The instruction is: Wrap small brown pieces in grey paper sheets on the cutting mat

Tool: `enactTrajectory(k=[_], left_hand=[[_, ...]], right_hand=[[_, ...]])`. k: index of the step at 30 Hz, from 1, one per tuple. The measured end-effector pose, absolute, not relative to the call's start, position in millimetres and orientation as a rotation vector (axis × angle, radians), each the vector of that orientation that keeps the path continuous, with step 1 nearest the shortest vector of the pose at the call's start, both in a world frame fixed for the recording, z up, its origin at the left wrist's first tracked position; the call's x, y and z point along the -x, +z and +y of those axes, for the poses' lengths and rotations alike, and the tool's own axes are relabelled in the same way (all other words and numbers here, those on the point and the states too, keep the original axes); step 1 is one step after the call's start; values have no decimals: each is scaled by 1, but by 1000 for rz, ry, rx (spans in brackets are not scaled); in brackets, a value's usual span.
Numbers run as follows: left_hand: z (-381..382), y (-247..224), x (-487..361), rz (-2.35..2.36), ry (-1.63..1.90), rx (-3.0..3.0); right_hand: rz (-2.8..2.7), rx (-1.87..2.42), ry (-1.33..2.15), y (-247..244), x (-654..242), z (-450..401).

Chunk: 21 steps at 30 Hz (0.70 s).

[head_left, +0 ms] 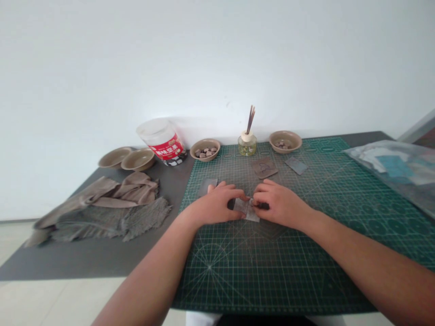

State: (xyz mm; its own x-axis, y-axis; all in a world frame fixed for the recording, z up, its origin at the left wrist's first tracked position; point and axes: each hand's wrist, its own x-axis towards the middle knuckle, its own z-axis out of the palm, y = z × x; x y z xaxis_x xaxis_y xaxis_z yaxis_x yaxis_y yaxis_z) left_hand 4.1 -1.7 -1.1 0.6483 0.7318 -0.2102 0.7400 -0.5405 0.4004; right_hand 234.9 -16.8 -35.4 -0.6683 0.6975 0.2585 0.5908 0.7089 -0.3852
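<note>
On the green cutting mat lies a small pale, translucent sheet between my hands. My left hand rests at its left side, thumb and index finger spread apart, their tips touching the sheet. The fingers of my right hand are bent and pinched together at the sheet's right edge; what they hold, if anything, is too small to name. Behind my left hand is another clear piece. Farther back are a brown square with dark curved marks and a grey card.
Bowls with brownish stones flank a reed diffuser along the wall. At the left stand a red-labelled tub, two tan bowls and a crumpled brown cloth. A plastic bag lies at the right.
</note>
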Motion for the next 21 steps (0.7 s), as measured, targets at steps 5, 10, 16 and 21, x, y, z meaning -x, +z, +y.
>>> enactTrajectory(k=[5,10,16,21], left_hand=[[-2,0,-4,1157,-34,-2410],[-3,0,-4,1151,-28,-2394],[-3,1,-5,1156,-38,-2402],[-2,-1,-3,1144,-11,-2399]], right_hand=[[-2604,917,432,-32,-233,-22],[-2608,959,469,-29,-240,-19],[-2593,902,444,-31,-232,-19],[-2614,941,450,-30,-241,-17]])
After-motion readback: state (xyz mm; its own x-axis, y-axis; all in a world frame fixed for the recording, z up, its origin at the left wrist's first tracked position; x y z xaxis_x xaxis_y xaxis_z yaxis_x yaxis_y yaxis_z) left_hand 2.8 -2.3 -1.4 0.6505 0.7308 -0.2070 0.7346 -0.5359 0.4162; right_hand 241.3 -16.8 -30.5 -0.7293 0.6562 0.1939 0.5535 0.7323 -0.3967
